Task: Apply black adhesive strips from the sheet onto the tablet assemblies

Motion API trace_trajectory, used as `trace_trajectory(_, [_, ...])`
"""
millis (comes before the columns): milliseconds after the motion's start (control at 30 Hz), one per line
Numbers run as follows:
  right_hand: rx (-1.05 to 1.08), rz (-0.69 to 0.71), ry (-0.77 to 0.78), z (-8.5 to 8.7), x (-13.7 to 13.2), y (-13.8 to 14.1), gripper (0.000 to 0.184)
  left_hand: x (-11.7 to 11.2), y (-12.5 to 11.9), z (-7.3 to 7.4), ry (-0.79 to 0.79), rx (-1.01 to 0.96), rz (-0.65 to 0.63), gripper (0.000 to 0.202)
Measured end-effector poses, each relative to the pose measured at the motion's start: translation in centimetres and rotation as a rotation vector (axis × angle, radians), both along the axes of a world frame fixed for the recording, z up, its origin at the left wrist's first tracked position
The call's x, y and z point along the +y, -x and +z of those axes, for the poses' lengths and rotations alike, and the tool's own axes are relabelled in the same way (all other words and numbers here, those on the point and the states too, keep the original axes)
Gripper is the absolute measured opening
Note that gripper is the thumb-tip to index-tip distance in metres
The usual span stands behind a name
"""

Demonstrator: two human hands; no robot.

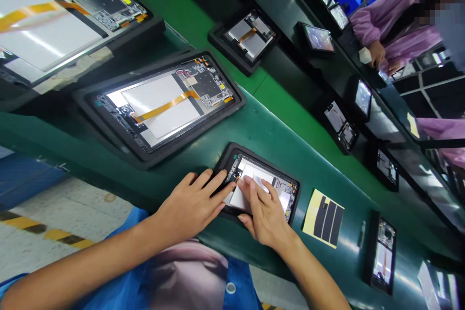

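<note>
An opened tablet (262, 170) lies in a black holder (232, 149) on the bench in front of me, its pale battery and part of a circuit board showing. My left hand (194, 201) rests over the holder's left end with fingers spread, the index fingertip touching near the small connector area. My right hand (267, 210) reaches over the battery, fingers stretched toward that same spot and thumb apart near the lower edge. Both hands cover much of the tablet's lower left, so anything tiny under the fingertips is hidden.
A yellow sheet with black adhesive strips (329, 218) lies right of the holder. Another opened tablet with an orange ribbon cable (163, 106) sits to the left. A further tablet (385, 252) is at right. Across the green bench, a co-worker's hand (377, 53) shows beside more tablets.
</note>
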State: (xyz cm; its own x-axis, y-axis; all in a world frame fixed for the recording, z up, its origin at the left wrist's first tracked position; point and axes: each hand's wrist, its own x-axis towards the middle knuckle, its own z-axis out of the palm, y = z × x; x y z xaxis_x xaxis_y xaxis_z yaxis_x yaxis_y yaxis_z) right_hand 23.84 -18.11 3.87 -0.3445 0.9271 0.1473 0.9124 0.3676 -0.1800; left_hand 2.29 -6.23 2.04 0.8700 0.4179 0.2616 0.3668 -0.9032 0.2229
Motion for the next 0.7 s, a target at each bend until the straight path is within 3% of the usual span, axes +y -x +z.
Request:
trace_trajectory(333, [0.092,-0.022,-0.002,-0.6,0.0,-0.3,0.075,0.3,0.0,0.2,0.047,0.046,0.002,0.042])
trace_trajectory(567, [0.268,-0.096,0.017,0.3,0.4,-0.3,0.076,0.2,-0.2,0.3,0.058,0.051,0.010,0.048])
trace_trajectory(633, [0.353,-0.164,0.010,0.7,0.6,-0.2,0.069,0.3,-0.4,0.3,0.064,0.056,0.007,0.049])
trace_trajectory(700, [0.439,-0.259,-0.017,1.1,0.9,0.1,0.052,0.4,-0.4,0.3,0.080,0.049,0.003,0.048])
